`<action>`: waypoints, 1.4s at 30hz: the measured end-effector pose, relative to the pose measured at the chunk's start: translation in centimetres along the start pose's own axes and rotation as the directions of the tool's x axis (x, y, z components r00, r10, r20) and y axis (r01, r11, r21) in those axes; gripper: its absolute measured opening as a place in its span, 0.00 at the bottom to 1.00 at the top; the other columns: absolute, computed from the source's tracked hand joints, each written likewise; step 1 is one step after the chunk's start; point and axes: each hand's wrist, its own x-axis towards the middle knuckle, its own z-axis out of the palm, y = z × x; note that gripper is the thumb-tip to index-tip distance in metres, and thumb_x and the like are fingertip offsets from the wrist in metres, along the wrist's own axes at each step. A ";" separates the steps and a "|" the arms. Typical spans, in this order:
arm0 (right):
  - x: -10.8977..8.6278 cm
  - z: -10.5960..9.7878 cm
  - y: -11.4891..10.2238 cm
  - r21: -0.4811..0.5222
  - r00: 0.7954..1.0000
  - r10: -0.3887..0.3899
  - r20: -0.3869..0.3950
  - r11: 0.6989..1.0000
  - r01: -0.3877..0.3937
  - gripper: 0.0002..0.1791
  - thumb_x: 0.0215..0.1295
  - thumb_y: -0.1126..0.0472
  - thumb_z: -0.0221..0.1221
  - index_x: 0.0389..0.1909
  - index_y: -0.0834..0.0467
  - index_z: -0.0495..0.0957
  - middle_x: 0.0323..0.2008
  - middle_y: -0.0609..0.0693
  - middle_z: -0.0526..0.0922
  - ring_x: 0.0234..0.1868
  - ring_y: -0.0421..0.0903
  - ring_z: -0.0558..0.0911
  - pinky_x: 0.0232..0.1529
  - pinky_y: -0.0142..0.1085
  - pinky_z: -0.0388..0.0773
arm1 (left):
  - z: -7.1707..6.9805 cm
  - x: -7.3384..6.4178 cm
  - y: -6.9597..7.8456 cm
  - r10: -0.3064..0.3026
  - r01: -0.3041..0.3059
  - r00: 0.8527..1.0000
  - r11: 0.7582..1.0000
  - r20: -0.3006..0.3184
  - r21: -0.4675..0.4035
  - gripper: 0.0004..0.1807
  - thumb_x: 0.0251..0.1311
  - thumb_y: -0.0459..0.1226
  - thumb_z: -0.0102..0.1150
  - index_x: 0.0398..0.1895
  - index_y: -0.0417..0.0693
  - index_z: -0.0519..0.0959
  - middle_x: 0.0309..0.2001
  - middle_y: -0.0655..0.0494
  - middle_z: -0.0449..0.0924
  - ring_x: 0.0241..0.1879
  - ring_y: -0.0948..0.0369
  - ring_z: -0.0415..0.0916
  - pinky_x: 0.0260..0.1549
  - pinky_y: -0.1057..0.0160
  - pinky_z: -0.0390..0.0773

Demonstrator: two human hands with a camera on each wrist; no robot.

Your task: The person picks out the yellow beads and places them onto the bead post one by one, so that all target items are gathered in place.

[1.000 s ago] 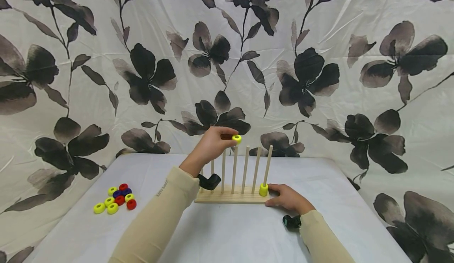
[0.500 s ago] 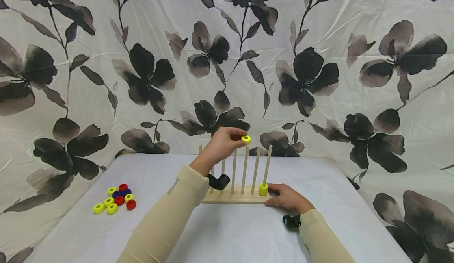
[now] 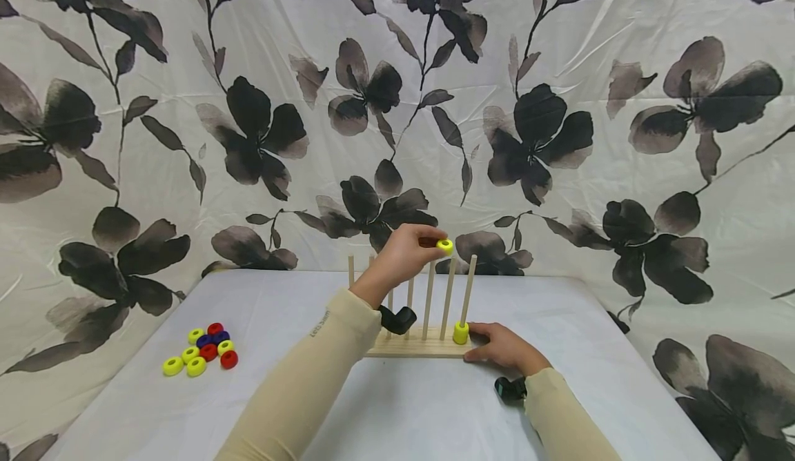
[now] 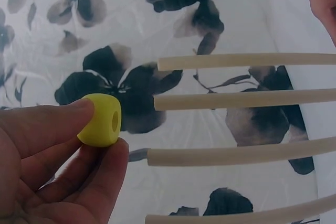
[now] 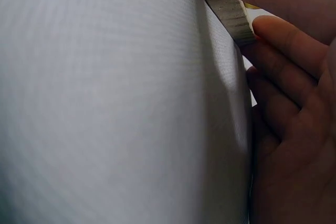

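Observation:
Between thumb and fingertips, my left hand (image 3: 406, 250) pinches a yellow bead (image 3: 445, 246) with a hole through it. In the head view the bead is level with the tops of the upright pegs, close to the second peg (image 3: 448, 295) from the right. The left wrist view puts the bead (image 4: 102, 120) just off the peg tips. My right hand (image 3: 506, 349) grips the right end of the wooden peg rack (image 3: 413, 352), thumb at its front edge. Yellow beads (image 3: 461, 333) sit at the bottom of the rightmost peg. My left forearm hides part of the rack's left side.
Loose yellow, red and dark blue beads, including a red bead (image 3: 229, 359), lie in a cluster on the white-covered table (image 3: 397, 413) at the left. Behind the table hangs a flower-patterned cloth (image 3: 397, 102).
My left hand has moved to the right along the peg tops, carrying the yellow bead. The right hand keeps its place at the rack's end.

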 end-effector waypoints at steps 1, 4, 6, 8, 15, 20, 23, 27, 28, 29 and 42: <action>0.0 0.0 0.0 0.004 1.000 0.001 0.000 1.000 -0.001 0.43 0.48 0.50 0.73 0.66 0.55 0.70 0.67 0.55 0.71 0.71 0.59 0.65 0.70 0.59 0.58 | 0.1 0.1 0.1 0.000 0.000 1.000 1.000 0.002 0.001 0.19 0.62 0.35 0.62 0.57 0.45 0.79 0.53 0.51 0.81 0.51 0.58 0.80 0.50 0.60 0.81; 0.0 0.0 0.0 0.014 1.000 0.003 0.002 1.000 -0.003 0.42 0.48 0.51 0.73 0.66 0.55 0.70 0.67 0.55 0.71 0.71 0.59 0.65 0.70 0.59 0.58 | 0.5 0.4 0.2 0.004 -0.004 1.000 1.000 0.005 -0.004 0.19 0.62 0.35 0.62 0.57 0.45 0.79 0.53 0.51 0.81 0.51 0.58 0.80 0.50 0.61 0.81; 0.0 0.0 0.0 0.021 1.000 0.008 0.003 1.000 -0.008 0.43 0.48 0.51 0.74 0.66 0.55 0.70 0.67 0.55 0.70 0.71 0.59 0.64 0.70 0.59 0.58 | 0.8 0.5 0.3 0.006 -0.006 1.000 1.000 0.003 -0.004 0.19 0.62 0.35 0.62 0.57 0.46 0.79 0.53 0.52 0.81 0.51 0.58 0.80 0.49 0.62 0.82; 0.0 0.0 0.0 0.027 1.000 0.014 0.002 1.000 -0.015 0.43 0.47 0.51 0.74 0.66 0.55 0.71 0.68 0.55 0.70 0.71 0.59 0.64 0.70 0.60 0.57 | 1.1 0.7 0.4 0.007 -0.007 1.000 1.000 0.001 -0.005 0.19 0.62 0.35 0.63 0.57 0.46 0.79 0.52 0.52 0.82 0.51 0.58 0.80 0.48 0.62 0.82; -0.1 0.0 -0.1 0.020 1.000 0.020 -0.004 1.000 -0.020 0.43 0.46 0.50 0.74 0.66 0.54 0.71 0.67 0.55 0.71 0.71 0.59 0.65 0.70 0.60 0.58 | 1.9 1.2 0.4 0.005 -0.005 1.000 1.000 0.002 -0.005 0.18 0.61 0.36 0.63 0.55 0.46 0.80 0.51 0.52 0.82 0.49 0.59 0.81 0.47 0.63 0.82; -0.1 0.0 -0.1 0.020 1.000 0.018 -0.005 1.000 -0.018 0.43 0.46 0.50 0.75 0.66 0.54 0.71 0.67 0.55 0.71 0.71 0.59 0.65 0.70 0.60 0.58 | 2.2 1.3 0.5 0.013 -0.013 1.000 1.000 0.005 0.017 0.18 0.61 0.36 0.64 0.54 0.47 0.81 0.50 0.54 0.82 0.48 0.61 0.80 0.46 0.64 0.82; -0.1 -0.1 -0.1 0.021 1.000 0.020 -0.006 1.000 -0.020 0.44 0.46 0.49 0.75 0.66 0.54 0.71 0.67 0.55 0.71 0.71 0.59 0.64 0.70 0.60 0.58 | 2.5 1.4 0.5 0.021 -0.022 1.000 0.999 0.012 0.034 0.18 0.61 0.37 0.63 0.55 0.47 0.81 0.49 0.55 0.82 0.47 0.61 0.80 0.46 0.64 0.81; 0.0 -0.1 0.1 0.021 1.000 0.019 -0.003 1.000 -0.019 0.44 0.45 0.48 0.75 0.66 0.54 0.71 0.67 0.55 0.71 0.71 0.59 0.64 0.69 0.60 0.58 | 2.7 1.5 0.6 0.018 -0.018 1.000 0.999 0.013 0.035 0.18 0.62 0.37 0.63 0.55 0.46 0.81 0.49 0.54 0.82 0.47 0.61 0.80 0.47 0.63 0.81; 0.0 0.0 0.2 0.021 1.000 0.018 -0.003 1.000 -0.017 0.44 0.45 0.48 0.75 0.66 0.54 0.71 0.67 0.55 0.71 0.71 0.59 0.64 0.69 0.60 0.58 | 2.8 1.6 0.6 0.018 -0.018 1.000 0.999 0.012 0.033 0.17 0.62 0.36 0.63 0.55 0.46 0.81 0.49 0.54 0.82 0.47 0.61 0.80 0.46 0.63 0.81; 0.0 0.0 0.2 0.021 1.000 0.015 -0.003 1.000 -0.015 0.44 0.45 0.48 0.75 0.66 0.54 0.71 0.67 0.55 0.71 0.71 0.59 0.64 0.69 0.60 0.58 | 3.0 1.6 0.6 0.018 -0.018 1.000 0.999 0.010 0.031 0.17 0.62 0.36 0.63 0.55 0.46 0.81 0.48 0.54 0.83 0.47 0.61 0.80 0.46 0.63 0.81; 0.3 -0.1 0.6 0.020 1.000 0.007 0.001 1.000 -0.007 0.43 0.45 0.48 0.75 0.65 0.52 0.72 0.66 0.54 0.72 0.71 0.58 0.65 0.70 0.60 0.58 | 4.1 2.4 0.7 0.029 -0.029 1.000 0.999 0.000 0.041 0.16 0.60 0.35 0.64 0.52 0.44 0.82 0.47 0.52 0.84 0.45 0.61 0.81 0.43 0.67 0.82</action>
